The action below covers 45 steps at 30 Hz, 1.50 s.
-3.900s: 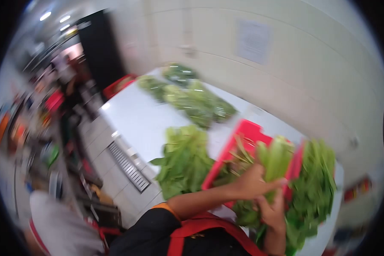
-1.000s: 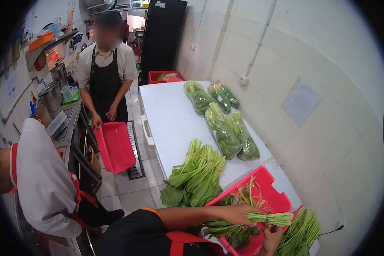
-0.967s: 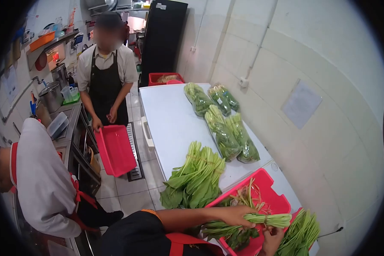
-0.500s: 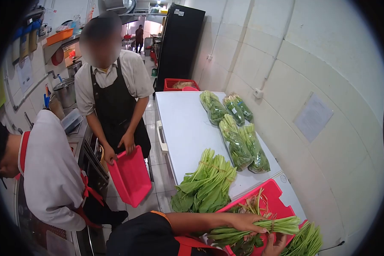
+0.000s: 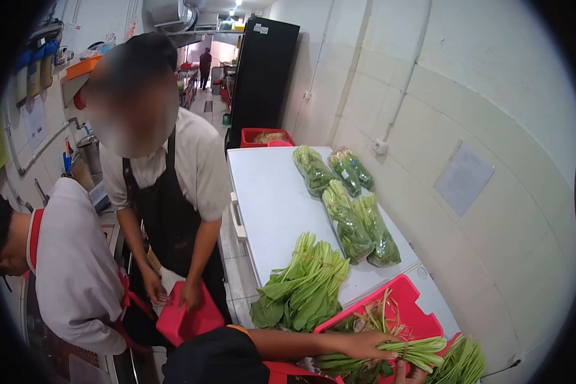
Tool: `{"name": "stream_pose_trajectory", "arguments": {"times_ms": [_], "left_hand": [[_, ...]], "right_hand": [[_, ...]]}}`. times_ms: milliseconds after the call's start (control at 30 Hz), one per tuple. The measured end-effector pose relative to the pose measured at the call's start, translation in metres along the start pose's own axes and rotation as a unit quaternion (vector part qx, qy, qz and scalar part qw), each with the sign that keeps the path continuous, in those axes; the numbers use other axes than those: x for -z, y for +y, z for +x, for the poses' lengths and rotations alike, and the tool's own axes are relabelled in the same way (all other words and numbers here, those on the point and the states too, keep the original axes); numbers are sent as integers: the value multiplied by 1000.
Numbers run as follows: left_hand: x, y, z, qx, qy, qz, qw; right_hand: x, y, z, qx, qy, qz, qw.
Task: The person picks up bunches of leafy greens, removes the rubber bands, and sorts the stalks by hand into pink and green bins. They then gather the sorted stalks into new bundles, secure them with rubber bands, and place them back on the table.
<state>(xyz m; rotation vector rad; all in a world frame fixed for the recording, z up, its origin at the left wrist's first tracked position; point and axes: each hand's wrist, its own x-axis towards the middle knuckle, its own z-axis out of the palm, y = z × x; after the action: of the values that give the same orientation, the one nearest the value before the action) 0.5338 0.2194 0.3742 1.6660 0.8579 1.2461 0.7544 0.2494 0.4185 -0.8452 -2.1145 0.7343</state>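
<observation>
A tied bunch of leafy greens point(image 5: 422, 349) lies across the bottom right, its pale stems pointing right. My left hand point(image 5: 367, 345) is wrapped over it from above, just left of the tie. From below, my right hand point(image 5: 412, 375) has its fingers closed against the stems near the tie; part of this hand is cut off by the frame. Under the bunch is a pink-red plastic crate point(image 5: 422, 299) with loose stems and leaves in it. Another bunch of greens point(image 5: 301, 281) rests left of the crate, and more green stems point(image 5: 461, 361) lie to its right.
Several bagged greens point(image 5: 349, 221) lie on the white chest freezer point(image 5: 262, 192) beside the tiled wall. A co-worker in a dark apron point(image 5: 166, 211) holds a pink-red bin point(image 5: 189, 317). Another person point(image 5: 77, 262) bends over the counter at left. A red crate point(image 5: 249, 136) stands beyond the freezer.
The apron-wearing co-worker has come closer and leaned forward, tipping the pink-red bin lower. My right hand has moved in against the stems. The bunch remains in my left hand.
</observation>
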Motion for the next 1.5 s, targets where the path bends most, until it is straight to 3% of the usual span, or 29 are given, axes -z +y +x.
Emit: {"name": "stream_pose_trajectory", "arguments": {"times_ms": [100, 200, 300, 400, 500, 533, 633, 700, 767, 800, 900, 933, 967, 1000, 1033, 1067, 1100, 1133, 1200, 1300, 1400, 1433, 1500], "left_hand": [[-3, 23, 1, 88, 27, -54, 994], [-7, 25, 6, 114, -6, -149, 982], [-13, 11, 14, 55, -23, -123, 991], [-7, 19, 16, 101, -26, -132, 986], [-9, 19, 20, 113, 35, -63, 991], [-9, 19, 21, 101, 42, -51, 993], [-11, 20, 23, 97, 41, -36, 994], [-3, 26, 27, 131, 11, -40, 991], [-8, -1, 29, 119, 61, 49, 990], [-10, -16, 30, 112, 83, 92, 986], [-4, -5, 26, 129, 82, 199, 968], [-2, 2, 27, 165, 64, 212, 961], [1, 9, 28, 200, 44, 225, 952], [0, 4, 23, 96, 82, 226, 966], [0, -7, 27, 16, 98, 287, 953], [-1, -18, 21, 50, 120, 208, 969], [5, -14, 26, 170, 89, 151, 970], [12, -19, 23, 179, 103, 121, 971], [32, -11, 27, 278, 94, -140, 946], [49, 2, 24, 213, 121, -371, 896], [52, 5, 26, 154, 131, -479, 854], [51, 7, 26, 153, 123, -472, 859], [47, 11, 29, 143, 110, -464, 867]], "right_hand": [[1, -5, 2, 33, 68, -108, 991], [-2, -9, 4, -22, 120, -159, 980], [-12, 7, 3, -66, 187, -87, 976], [-3, 5, 2, -49, 119, -164, 978], [-4, -12, 10, 46, 162, -99, 981], [-7, 16, 4, -51, 142, -15, 988], [-11, 24, 1, -122, 148, 18, 981], [-13, 12, 4, -57, 176, -69, 980], [-14, -4, 12, 30, 194, -130, 972], [-10, -21, 18, 70, 180, -186, 963], [-2, -32, 22, 64, 54, -223, 971], [-1, -30, 18, -27, -18, -227, 973], [-3, -30, 23, 71, 25, -264, 961], [-1, -30, 29, 163, 63, -308, 935], [0, -31, 25, 74, 105, -229, 965], [1, -35, 20, -14, 156, -151, 976], [2, -47, 22, -34, 244, -39, 968], [4, -52, 27, -41, 334, 72, 939], [14, -34, 30, -7, 446, 101, 889], [31, -24, 40, -112, 303, -48, 945], [16, 9, 44, -16, 97, -194, 976], [9, 11, 46, -57, 66, -49, 995], [-6, 8, 62, -121, -2, 236, 964]]}}
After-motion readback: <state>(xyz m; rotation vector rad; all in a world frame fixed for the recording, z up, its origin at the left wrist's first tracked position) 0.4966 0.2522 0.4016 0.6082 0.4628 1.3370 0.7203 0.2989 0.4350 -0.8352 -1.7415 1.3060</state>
